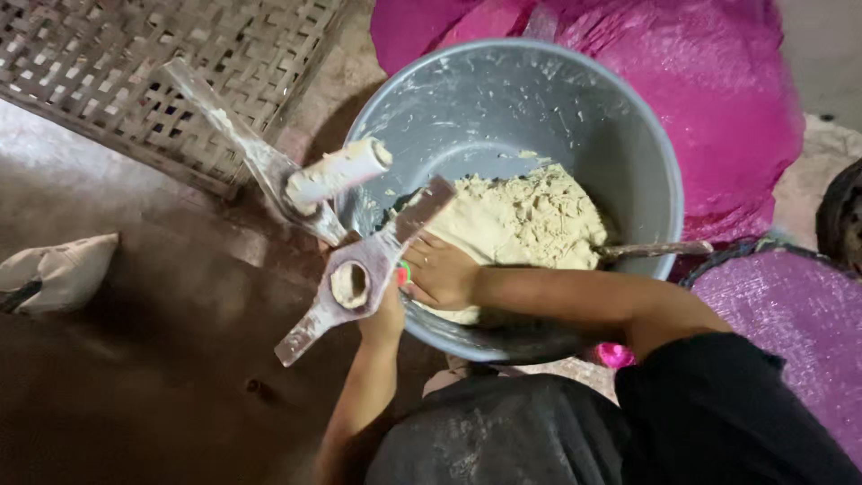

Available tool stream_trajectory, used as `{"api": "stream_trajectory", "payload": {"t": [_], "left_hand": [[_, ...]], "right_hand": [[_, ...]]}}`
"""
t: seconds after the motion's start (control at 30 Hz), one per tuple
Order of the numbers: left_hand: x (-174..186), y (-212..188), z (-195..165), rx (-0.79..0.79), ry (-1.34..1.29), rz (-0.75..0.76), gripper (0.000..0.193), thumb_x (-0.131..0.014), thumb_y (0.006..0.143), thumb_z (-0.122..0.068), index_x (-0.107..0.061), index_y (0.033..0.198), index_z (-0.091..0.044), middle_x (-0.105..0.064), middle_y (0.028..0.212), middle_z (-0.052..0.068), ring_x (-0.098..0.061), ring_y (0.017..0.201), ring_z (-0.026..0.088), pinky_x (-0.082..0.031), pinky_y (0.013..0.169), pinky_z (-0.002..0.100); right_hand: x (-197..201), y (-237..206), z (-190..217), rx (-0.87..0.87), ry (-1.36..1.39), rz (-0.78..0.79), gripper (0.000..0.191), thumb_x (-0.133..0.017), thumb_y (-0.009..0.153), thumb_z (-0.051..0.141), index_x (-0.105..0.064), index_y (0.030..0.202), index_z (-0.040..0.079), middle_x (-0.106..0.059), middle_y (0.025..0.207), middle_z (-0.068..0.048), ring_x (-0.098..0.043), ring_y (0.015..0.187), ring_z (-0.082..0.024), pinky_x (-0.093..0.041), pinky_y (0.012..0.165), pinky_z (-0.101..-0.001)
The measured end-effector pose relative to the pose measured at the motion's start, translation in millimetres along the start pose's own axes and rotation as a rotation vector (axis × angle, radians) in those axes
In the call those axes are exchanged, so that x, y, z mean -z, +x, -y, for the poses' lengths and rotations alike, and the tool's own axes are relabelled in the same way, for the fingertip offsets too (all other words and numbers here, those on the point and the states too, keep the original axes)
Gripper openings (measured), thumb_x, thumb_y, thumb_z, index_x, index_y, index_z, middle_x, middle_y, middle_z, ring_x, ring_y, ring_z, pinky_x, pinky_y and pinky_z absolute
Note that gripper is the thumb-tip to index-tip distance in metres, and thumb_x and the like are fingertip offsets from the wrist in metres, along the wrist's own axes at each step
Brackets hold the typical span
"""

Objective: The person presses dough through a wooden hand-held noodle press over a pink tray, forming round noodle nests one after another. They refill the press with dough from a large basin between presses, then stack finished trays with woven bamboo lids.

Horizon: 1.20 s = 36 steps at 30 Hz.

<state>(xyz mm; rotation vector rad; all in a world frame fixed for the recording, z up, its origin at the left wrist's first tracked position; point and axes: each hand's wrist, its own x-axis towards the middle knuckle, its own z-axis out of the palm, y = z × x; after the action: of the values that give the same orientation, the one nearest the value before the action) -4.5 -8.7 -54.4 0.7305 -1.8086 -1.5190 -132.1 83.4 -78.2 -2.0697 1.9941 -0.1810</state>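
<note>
A hinged metal press point(316, 316) is held open over the rim of a grey bucket point(628, 153). Its lower bar has a round cup point(349, 284) packed with pale dough. The upper bar point(235, 135) is swung up to the left and carries a dough-coated cylinder plunger point(338, 171). My left hand point(388, 316) grips the lower bar from underneath. My right hand point(442, 271) lies just inside the bucket's near rim, its curled fingers against that same bar. A mound of pale dough point(521, 220) fills the bucket's bottom.
A stick handle point(655, 250) pokes out of the dough towards the right rim. Magenta woven sacks point(718, 81) lie behind and to the right of the bucket. A woven bamboo mat point(153, 72) is at the top left, and a pale bag point(58, 269) lies on the dark floor.
</note>
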Motion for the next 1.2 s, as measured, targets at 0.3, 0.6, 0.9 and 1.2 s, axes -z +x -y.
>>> {"api": "stream_trajectory", "payload": {"t": [0.3,0.6,0.9,1.2], "left_hand": [[-3,14,-2,-0.319,0.043,-0.015,0.034,-0.058,0.102,-0.012,-0.057,0.131,0.005,-0.057,0.130,0.020,-0.052,0.121,0.033,-0.039,0.104,0.044],[-1,24,11,-0.253,-0.003,-0.063,0.035,-0.064,0.102,-0.009,-0.052,0.134,0.000,-0.063,0.120,0.014,-0.061,0.112,0.026,-0.048,0.101,0.036],[0,33,-3,-0.257,-0.011,-0.117,0.030,-0.064,0.098,-0.008,-0.052,0.124,0.000,-0.063,0.110,0.009,-0.061,0.102,0.020,-0.050,0.091,0.035],[19,55,-1,-0.322,-0.126,-0.080,0.027,-0.066,0.092,-0.004,-0.058,0.118,0.000,-0.064,0.104,0.005,-0.062,0.093,0.016,-0.051,0.084,0.031]], "right_hand": [[33,-16,-51,-0.274,-0.005,0.078,0.082,-0.043,0.101,0.059,-0.026,0.160,0.006,-0.021,0.163,-0.023,-0.013,0.155,-0.037,-0.009,0.125,-0.0542],[111,-154,-79,-0.635,-0.385,0.382,0.031,-0.064,0.088,0.031,-0.076,0.108,0.011,-0.076,0.100,-0.012,-0.075,0.089,-0.030,-0.060,0.071,-0.0480],[138,-183,-64,-0.705,-0.563,0.513,0.029,-0.061,0.090,0.017,-0.070,0.113,0.001,-0.074,0.105,-0.017,-0.076,0.088,-0.036,-0.062,0.069,-0.0499],[158,-106,-44,-0.516,-0.099,0.084,0.038,-0.051,0.097,0.026,-0.058,0.134,0.024,-0.072,0.096,-0.017,-0.071,0.086,-0.040,-0.056,0.070,-0.0539]]}}
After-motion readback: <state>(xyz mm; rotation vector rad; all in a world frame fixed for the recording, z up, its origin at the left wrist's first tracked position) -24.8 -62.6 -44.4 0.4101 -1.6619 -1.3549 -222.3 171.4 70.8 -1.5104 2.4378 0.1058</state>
